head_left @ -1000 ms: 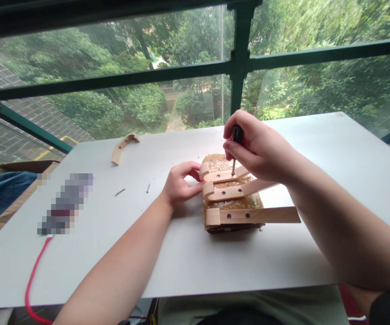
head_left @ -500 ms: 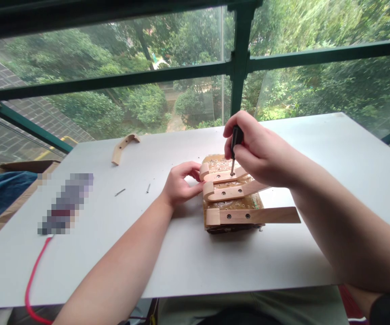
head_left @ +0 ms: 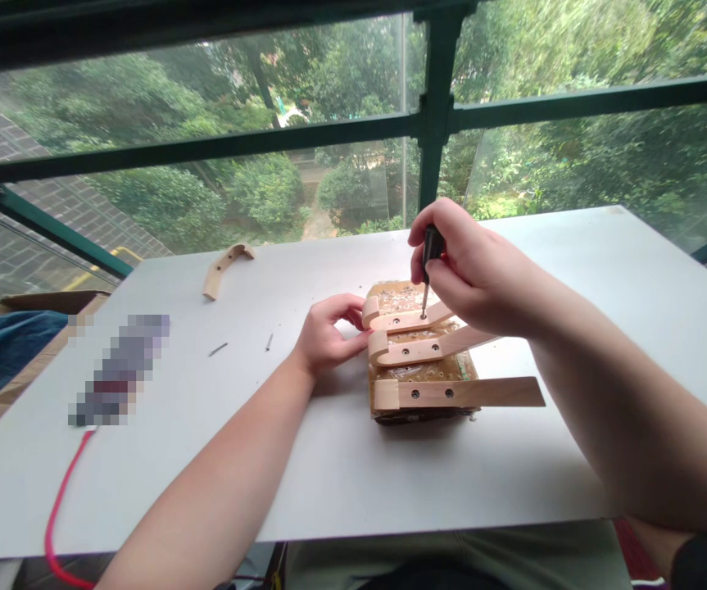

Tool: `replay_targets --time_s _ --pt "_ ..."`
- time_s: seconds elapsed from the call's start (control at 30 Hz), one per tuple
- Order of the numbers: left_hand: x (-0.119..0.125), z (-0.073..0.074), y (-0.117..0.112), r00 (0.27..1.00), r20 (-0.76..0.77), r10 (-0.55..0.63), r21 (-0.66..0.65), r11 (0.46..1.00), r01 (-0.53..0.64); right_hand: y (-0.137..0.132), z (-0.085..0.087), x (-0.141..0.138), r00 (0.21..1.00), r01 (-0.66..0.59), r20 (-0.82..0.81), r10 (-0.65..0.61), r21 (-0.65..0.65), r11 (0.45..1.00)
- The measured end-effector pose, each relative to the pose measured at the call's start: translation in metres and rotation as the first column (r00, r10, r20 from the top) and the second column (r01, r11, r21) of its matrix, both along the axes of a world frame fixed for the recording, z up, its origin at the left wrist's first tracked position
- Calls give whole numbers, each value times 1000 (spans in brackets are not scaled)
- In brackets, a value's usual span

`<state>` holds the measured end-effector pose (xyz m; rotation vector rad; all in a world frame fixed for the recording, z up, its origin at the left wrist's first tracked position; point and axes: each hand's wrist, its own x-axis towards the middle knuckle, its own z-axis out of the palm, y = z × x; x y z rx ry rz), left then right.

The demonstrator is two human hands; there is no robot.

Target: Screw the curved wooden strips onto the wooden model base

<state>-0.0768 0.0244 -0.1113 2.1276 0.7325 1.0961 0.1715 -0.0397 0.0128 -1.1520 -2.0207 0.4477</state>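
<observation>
My right hand (head_left: 473, 266) is closed around the black handle of a screwdriver (head_left: 431, 246). The screwdriver leans slightly, its tip in a screw hole of the farthest wooden hook (head_left: 410, 320). That hook lies across a block wrapped in brown tape (head_left: 423, 374). On the same block are a middle wooden hook (head_left: 420, 352) and a nearest wooden hook (head_left: 494, 392), each showing two dark screw heads. At the block's left side, my left hand (head_left: 332, 329) grips the curved end of the farthest hook; some fingertips are hidden behind it.
A loose curved wooden hook (head_left: 224, 266) lies at the back left of the white table (head_left: 328, 492). Two loose screws, one left (head_left: 218, 349) and one right (head_left: 269, 342), lie before it. Farther left are a blurred-out object (head_left: 120, 369) with a red cord (head_left: 58, 508) and a cardboard box (head_left: 52, 303).
My right hand and the screwdriver handle have shifted slightly to the right, with the tip still at the same hole. My left hand stays in place.
</observation>
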Motion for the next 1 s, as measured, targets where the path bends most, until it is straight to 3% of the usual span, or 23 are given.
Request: replay_targets --time_s 0.3,0.47,0.9,1.0 --pt "0 0 0 1000 -4 9 12 1000 -8 2 0 1 999 -27 -23 26 -32 999" --pt "0 -1 0 1000 4 1 1 1000 -1 6 -6 0 997 -10 -78 7 -36 999" --pt "0 0 0 1000 7 -16 -16 1000 17 11 -11 -2 997 65 -31 -65 7 998" --pt "0 0 0 1000 4 -13 -12 1000 13 14 -14 -3 994 42 -99 -41 7 999"
